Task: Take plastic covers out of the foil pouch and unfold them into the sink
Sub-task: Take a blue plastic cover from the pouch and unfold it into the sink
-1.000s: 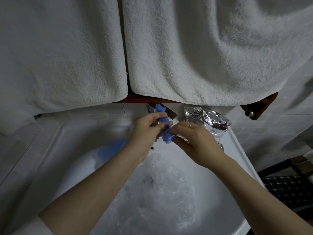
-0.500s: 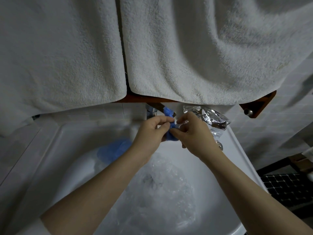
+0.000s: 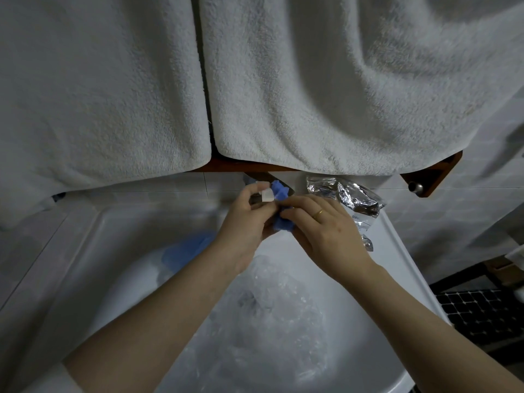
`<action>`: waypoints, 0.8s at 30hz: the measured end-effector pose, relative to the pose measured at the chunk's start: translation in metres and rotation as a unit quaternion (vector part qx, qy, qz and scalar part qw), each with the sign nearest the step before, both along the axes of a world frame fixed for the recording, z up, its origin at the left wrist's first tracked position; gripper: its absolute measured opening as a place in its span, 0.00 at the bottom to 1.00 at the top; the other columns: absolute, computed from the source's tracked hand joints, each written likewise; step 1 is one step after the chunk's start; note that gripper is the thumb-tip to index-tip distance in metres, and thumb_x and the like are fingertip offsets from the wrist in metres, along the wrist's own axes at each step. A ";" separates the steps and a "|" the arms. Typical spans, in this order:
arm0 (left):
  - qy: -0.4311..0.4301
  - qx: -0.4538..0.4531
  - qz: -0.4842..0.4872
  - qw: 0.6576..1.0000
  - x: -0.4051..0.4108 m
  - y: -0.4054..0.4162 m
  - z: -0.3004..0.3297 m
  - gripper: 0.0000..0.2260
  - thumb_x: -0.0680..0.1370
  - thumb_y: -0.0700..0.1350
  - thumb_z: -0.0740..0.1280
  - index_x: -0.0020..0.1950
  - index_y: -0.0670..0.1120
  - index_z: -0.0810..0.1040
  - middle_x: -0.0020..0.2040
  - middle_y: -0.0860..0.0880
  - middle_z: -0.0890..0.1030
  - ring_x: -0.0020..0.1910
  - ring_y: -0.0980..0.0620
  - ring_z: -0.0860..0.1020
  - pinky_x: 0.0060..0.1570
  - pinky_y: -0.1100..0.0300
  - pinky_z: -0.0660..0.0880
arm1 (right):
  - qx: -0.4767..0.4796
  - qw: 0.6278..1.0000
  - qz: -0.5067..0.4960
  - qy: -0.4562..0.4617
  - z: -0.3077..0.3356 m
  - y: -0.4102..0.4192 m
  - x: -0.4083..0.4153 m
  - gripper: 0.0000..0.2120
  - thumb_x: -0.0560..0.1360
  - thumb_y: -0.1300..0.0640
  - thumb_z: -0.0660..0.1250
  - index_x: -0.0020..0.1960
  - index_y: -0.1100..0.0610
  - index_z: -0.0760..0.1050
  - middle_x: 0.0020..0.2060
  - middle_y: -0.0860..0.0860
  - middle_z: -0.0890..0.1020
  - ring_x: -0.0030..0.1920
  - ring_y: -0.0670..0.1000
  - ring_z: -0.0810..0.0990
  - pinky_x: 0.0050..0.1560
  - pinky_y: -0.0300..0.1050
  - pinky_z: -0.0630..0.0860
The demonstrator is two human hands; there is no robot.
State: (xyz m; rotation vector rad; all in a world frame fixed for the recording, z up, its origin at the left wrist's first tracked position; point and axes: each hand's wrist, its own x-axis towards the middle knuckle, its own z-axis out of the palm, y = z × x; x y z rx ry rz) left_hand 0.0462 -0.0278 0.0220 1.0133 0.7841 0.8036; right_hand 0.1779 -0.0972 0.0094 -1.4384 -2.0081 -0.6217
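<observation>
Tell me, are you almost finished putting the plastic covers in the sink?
Partly. One clear cover already lies spread in the sink, and a blue cover rests at its left side. Right now the left hand and right hand pinch a folded blue cover, not yet opened. The foil pouch sits on the rim; whether more remain inside it cannot be seen.

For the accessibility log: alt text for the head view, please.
Both hands, left hand and right hand, pinch a folded blue plastic cover above a white sink. Clear unfolded covers and a blue one lie in the basin. A crumpled foil pouch sits on the rim under hanging white towels.
</observation>
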 end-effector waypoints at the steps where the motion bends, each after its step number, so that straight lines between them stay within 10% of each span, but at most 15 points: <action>1: -0.020 -0.033 -0.002 0.999 0.000 0.000 0.001 0.11 0.78 0.38 0.63 0.60 0.46 0.74 0.53 0.44 0.80 0.44 0.52 0.81 0.42 0.60 0.80 | 0.002 1.000 0.003 0.008 0.001 0.000 0.000 0.07 0.75 0.59 0.64 0.48 0.60 0.79 0.50 0.53 0.82 0.50 0.54 0.80 0.46 0.48 0.76; 11: 0.008 -0.131 -0.052 0.990 0.003 -0.003 0.001 0.06 0.77 0.40 0.64 0.52 0.44 0.78 0.46 0.45 0.82 0.43 0.51 0.81 0.41 0.62 0.80 | -0.075 0.993 0.014 0.094 0.004 -0.006 0.001 0.08 0.75 0.55 0.62 0.48 0.58 0.77 0.39 0.53 0.81 0.37 0.53 0.77 0.35 0.41 0.71; 17: 0.092 0.012 -0.079 0.993 0.005 -0.005 0.002 0.08 0.76 0.39 0.67 0.55 0.46 0.78 0.48 0.48 0.83 0.48 0.52 0.82 0.47 0.64 0.78 | -0.181 0.885 -0.063 0.425 0.014 -0.002 0.000 0.02 0.74 0.60 0.67 0.45 0.54 0.76 0.33 0.46 0.78 0.34 0.40 0.74 0.34 0.32 0.69; 24: 0.129 0.118 -0.100 0.979 0.004 -0.007 0.004 0.05 0.76 0.41 0.67 0.50 0.49 0.79 0.45 0.49 0.84 0.47 0.53 0.83 0.49 0.63 0.79 | -0.215 0.807 -0.064 0.547 0.017 0.000 -0.003 0.08 0.74 0.62 0.67 0.44 0.49 0.72 0.40 0.47 0.78 0.33 0.45 0.77 0.28 0.35 0.73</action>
